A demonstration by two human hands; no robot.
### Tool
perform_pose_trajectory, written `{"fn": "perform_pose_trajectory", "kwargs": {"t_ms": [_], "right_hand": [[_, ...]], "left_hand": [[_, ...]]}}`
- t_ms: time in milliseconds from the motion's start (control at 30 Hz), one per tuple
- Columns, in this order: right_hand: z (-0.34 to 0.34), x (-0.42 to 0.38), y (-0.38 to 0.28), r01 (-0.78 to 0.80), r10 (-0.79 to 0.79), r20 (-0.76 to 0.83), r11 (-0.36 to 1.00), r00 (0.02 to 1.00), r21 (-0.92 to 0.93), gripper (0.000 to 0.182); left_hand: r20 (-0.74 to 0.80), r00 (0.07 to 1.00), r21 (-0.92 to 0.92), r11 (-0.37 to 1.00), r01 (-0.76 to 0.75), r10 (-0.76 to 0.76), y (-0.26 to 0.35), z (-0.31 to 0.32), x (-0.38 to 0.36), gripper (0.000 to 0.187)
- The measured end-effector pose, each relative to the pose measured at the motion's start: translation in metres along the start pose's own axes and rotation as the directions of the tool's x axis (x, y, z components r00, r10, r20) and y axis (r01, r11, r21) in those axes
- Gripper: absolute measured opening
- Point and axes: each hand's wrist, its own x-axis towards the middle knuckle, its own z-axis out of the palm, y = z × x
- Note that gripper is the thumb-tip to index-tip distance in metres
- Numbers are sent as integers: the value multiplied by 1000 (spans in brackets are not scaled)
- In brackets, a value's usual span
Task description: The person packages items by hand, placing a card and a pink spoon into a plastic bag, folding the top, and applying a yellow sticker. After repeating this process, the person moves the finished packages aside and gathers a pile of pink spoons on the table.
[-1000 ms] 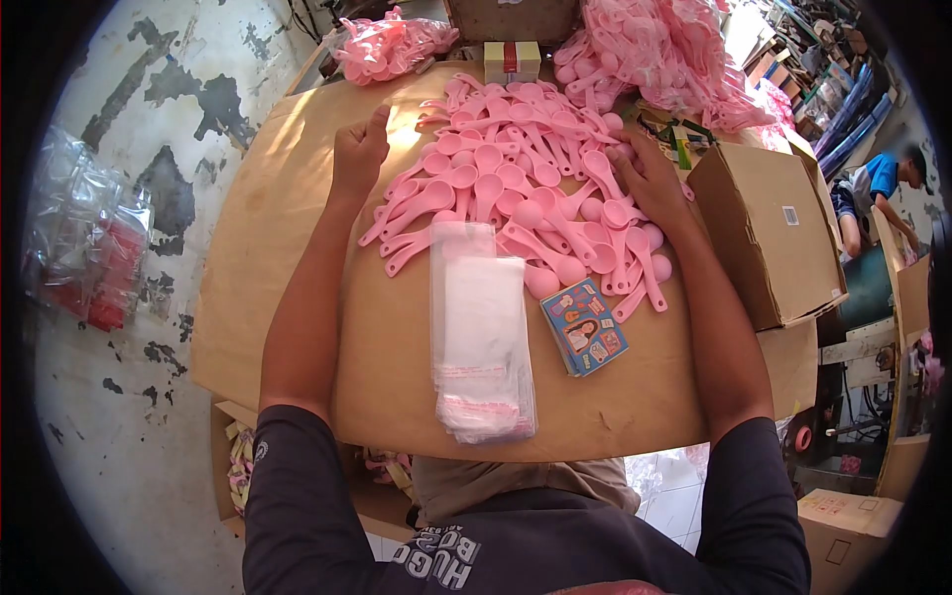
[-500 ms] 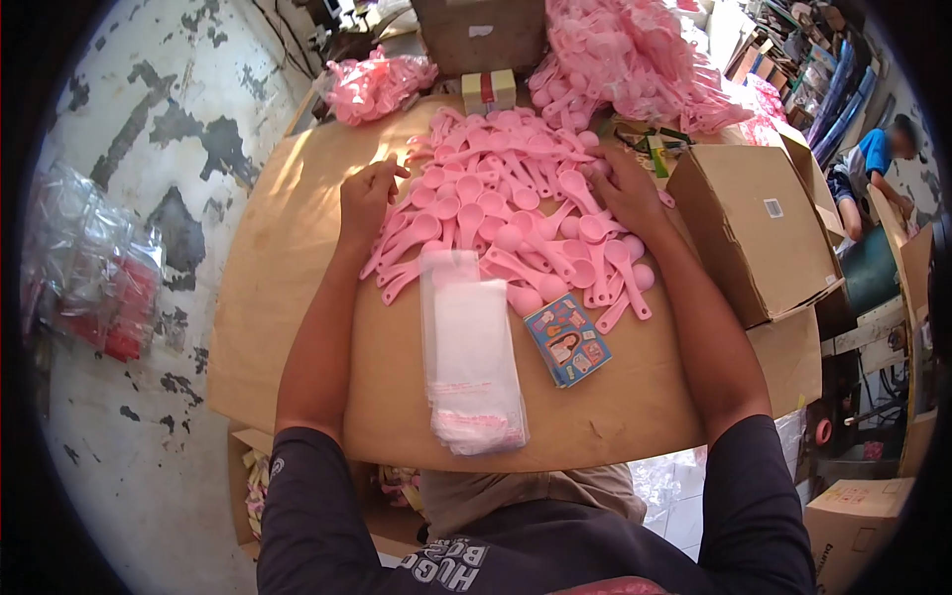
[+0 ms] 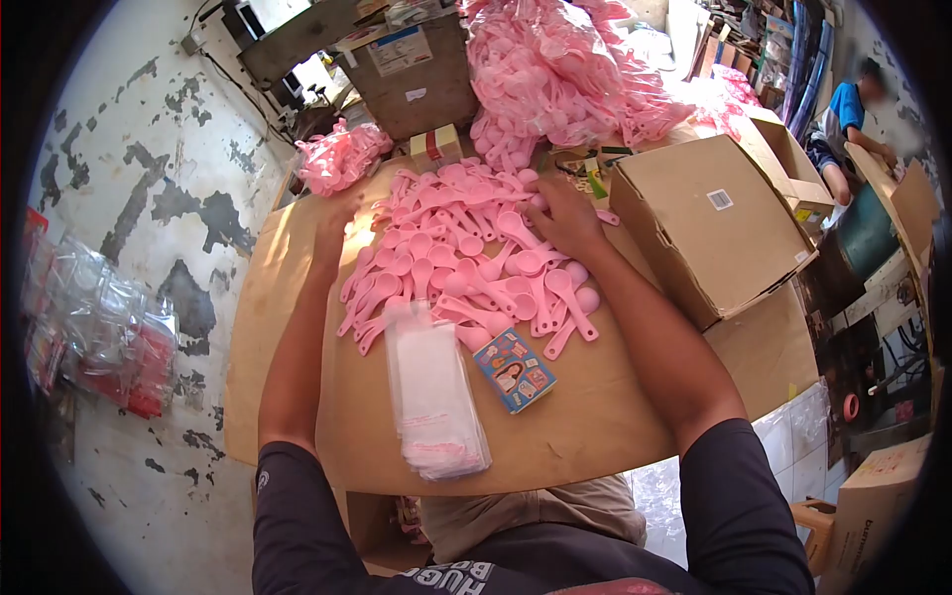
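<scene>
A heap of pink plastic measuring spoons (image 3: 451,266) spreads over the middle of the table. My right hand (image 3: 569,214) rests against the heap's right side, fingers apart and touching spoons at its edge. At the left edge of the heap is my left hand (image 3: 339,216), its fingers washed out by bright light and blur. Closer to me lies a stack of clear plastic bags (image 3: 436,397), its top end against the spoons. Just right of the bags sits a small stack of blue printed cards (image 3: 515,371).
A cardboard box (image 3: 709,223) stands at the table's right. Behind the heap are a small yellow box with a red band (image 3: 434,147), a large bag of pink spoons (image 3: 545,74) and a smaller pink bag (image 3: 342,159). Another person (image 3: 843,124) sits at far right.
The view has shifted, so the table appears lower and further left. Both hands remain beside the heap; the left hand's fingers have become blurred. Bags and cards keep their places.
</scene>
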Motion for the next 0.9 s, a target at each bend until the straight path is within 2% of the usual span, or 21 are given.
{"fn": "perform_pose_trajectory", "kwargs": {"t_ms": [67,133,167,233,267,333,367,433,467,500,533,567,600,667,700,767,800,833,900], "right_hand": [[3,0,5,11,-11,-1,1000,1000,-6,45],[1,0,4,3,-3,6,1000,1000,-13,46],[0,0,3,-9,9,20,1000,1000,-8,46],[1,2,6,9,-9,10,1000,1000,-4,47],[1,2,6,-3,3,26,1000,1000,-11,47],[0,0,3,-18,19,31,999,999,-32,47],[-1,-1,2,-26,27,26,999,999,-33,47],[-6,-1,-4,-56,59,61,997,996,-49,46],[-7,-1,-5,-62,64,58,997,996,-47,46],[-6,-1,-5,-56,58,51,998,997,-41,45],[-6,-1,-4,-50,52,42,998,998,-34,44],[-6,-1,-3,-53,55,39,998,998,-29,44],[-6,-2,-3,-50,51,31,998,998,-33,44],[-6,-1,-4,-43,43,25,999,999,-30,43],[-5,0,-3,-41,42,18,999,999,-31,43],[-3,-2,0,-43,43,24,999,999,-22,44],[-3,-1,0,-44,44,25,999,999,-11,44],[-3,0,0,-41,41,21,999,999,-1,45],[-4,0,-1,-48,48,23,999,999,-4,47]], "left_hand": [[7,998,-20,998,-58,58,11,12,31,46],[78,971,288,928,-239,226,2,32,69,50],[169,938,403,847,-347,304,5,43,77,53],[246,884,515,719,-467,398,-20,59,109,54],[254,880,513,715,-475,401,-23,67,122,54],[242,943,592,736,-330,228,-27,82,137,50],[250,941,590,734,-336,230,-32,87,140,50],[547,815,677,471,-565,190,-31,93,135,42],[267,961,486,851,-199,73,-32,105,132,34],[273,960,489,849,-201,71,-37,104,130,34],[380,890,570,693,-441,254,-43,99,131,35],[500,770,606,475,-638,397,-49,96,132,36],[502,771,610,473,-636,391,-51,95,129,36],[392,890,478,776,-412,232,-52,93,124,40],[390,894,485,776,-404,222,-41,93,112,40],[303,941,406,873,-269,149,-9,96,84,46],[403,909,305,922,-240,104,-3,93,82,51],[400,911,311,921,-234,97,0,90,72,51],[454,876,340,877,-339,162,15,83,53,53]]}}
